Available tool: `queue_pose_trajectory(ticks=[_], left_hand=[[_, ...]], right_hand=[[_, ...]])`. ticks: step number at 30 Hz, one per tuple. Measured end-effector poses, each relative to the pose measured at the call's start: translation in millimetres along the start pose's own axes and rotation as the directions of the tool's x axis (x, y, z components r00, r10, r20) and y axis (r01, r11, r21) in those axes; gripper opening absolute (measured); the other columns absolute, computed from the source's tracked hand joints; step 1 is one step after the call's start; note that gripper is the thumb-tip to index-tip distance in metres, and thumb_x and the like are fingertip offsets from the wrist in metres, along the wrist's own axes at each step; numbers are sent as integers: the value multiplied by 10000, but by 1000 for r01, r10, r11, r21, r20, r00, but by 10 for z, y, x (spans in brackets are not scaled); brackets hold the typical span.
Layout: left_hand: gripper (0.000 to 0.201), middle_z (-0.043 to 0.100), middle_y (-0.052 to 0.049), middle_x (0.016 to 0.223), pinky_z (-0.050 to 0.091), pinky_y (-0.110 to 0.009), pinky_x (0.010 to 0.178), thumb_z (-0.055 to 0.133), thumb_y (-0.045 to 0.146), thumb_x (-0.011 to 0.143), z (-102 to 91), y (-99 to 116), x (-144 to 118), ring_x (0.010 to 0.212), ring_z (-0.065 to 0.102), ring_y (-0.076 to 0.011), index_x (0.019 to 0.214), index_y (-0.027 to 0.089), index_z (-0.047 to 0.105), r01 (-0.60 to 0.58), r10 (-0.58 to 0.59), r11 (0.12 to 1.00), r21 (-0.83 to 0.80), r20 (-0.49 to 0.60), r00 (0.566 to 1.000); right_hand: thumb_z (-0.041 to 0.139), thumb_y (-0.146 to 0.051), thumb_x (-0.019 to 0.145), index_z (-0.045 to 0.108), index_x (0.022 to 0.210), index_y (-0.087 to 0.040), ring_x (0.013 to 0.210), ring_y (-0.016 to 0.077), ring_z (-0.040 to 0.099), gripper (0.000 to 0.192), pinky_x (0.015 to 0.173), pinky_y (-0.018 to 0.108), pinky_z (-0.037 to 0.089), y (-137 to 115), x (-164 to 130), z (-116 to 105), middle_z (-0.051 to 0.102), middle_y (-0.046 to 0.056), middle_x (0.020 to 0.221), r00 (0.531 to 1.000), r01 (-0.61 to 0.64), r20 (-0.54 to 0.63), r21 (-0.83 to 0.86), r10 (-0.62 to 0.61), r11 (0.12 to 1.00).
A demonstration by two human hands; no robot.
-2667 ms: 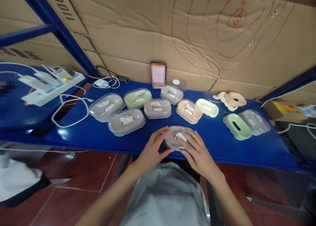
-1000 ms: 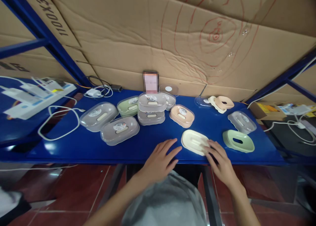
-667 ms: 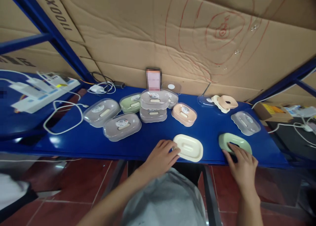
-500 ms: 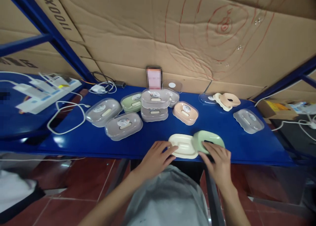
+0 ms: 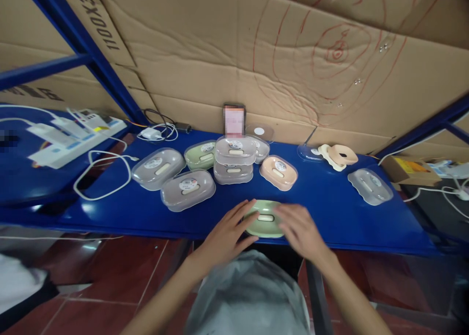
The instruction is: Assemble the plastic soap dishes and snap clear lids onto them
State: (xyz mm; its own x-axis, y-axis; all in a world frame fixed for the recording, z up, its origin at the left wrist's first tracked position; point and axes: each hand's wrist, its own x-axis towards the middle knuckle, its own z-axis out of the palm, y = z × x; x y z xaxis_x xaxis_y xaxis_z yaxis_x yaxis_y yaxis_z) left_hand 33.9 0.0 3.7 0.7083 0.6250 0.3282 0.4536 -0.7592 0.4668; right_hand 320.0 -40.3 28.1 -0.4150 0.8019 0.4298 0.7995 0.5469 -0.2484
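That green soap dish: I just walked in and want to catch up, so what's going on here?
A person's left hand holds the left end of the green soap dish at the near edge of the blue table. The right hand, blurred, is at its other end; whether it touches is unclear. A cream piece shows through the dish's slot. A clear lid lies apart to the right, and a peach soap dish sits behind.
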Motion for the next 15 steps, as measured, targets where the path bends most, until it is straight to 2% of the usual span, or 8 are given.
queue_pose_trajectory(ticks=[2, 4, 5, 7, 10, 13, 15], left_hand=[[528, 384, -98, 1742, 469, -562, 1262, 650, 390, 1062, -10, 1, -1, 1604, 387, -333, 1564, 284, 528, 24, -24, 1000, -17, -32, 999], [481, 394, -100, 1735, 472, -555, 1264, 674, 370, 1048, -10, 8, 3, 1596, 397, -330, 1509, 268, 579, 43, -44, 999, -30, -54, 998], [469, 399, -100, 1730, 476, -552, 1262, 686, 362, 1041, -8, 12, 6, 1591, 404, -328, 1491, 266, 593, 50, -52, 998, -38, -60, 997], [451, 412, -98, 1722, 483, -551, 1257, 698, 343, 1032, -5, 17, 11, 1582, 417, -325, 1469, 269, 609, 59, -62, 997, -54, -64, 996], [444, 425, -97, 1711, 481, -550, 1258, 703, 330, 1027, -8, 19, 16, 1577, 422, -324, 1459, 275, 615, 57, -63, 995, -78, -70, 996], [468, 417, -96, 1712, 466, -536, 1270, 699, 311, 1026, -21, 22, 14, 1578, 417, -314, 1481, 280, 591, 60, -67, 993, -98, -75, 995], [516, 409, -95, 1713, 454, -530, 1278, 705, 301, 1019, -31, 25, 9, 1579, 413, -308, 1514, 291, 558, 59, -67, 991, -117, -69, 995]], right_hand=[[395, -289, 1118, 580, 1529, -272, 1365, 279, 635, 451, 1150, 508, 489, 541, 119, -90, 706, 104, 1443, 982, -179, -78, -103, 171, 979], [338, -325, 1108, 501, 1593, -201, 1499, 311, 520, 527, 1207, 549, 441, 1089, 288, -114, 567, 156, 1607, 928, -372, -67, -257, 367, 892], [356, -343, 1090, 457, 1619, -147, 1540, 363, 462, 573, 1218, 611, 407, 1328, 375, -101, 493, 203, 1657, 910, -411, -69, -283, 409, 866], [395, -392, 1064, 421, 1637, -130, 1568, 409, 403, 630, 1226, 681, 354, 1686, 517, -48, 475, 225, 1662, 892, -444, -64, -311, 447, 840], [402, -447, 1055, 424, 1636, -155, 1527, 424, 429, 651, 1207, 706, 343, 1897, 583, 8, 536, 224, 1600, 885, -457, -75, -321, 459, 829], [387, -472, 1070, 529, 1574, -217, 1423, 405, 505, 582, 1180, 665, 366, 1815, 455, -39, 599, 198, 1510, 893, -443, -80, -328, 442, 834], [430, -512, 1067, 594, 1519, -279, 1413, 388, 504, 535, 1186, 634, 357, 1683, 289, -104, 596, 158, 1513, 907, -412, -61, -330, 417, 849]])
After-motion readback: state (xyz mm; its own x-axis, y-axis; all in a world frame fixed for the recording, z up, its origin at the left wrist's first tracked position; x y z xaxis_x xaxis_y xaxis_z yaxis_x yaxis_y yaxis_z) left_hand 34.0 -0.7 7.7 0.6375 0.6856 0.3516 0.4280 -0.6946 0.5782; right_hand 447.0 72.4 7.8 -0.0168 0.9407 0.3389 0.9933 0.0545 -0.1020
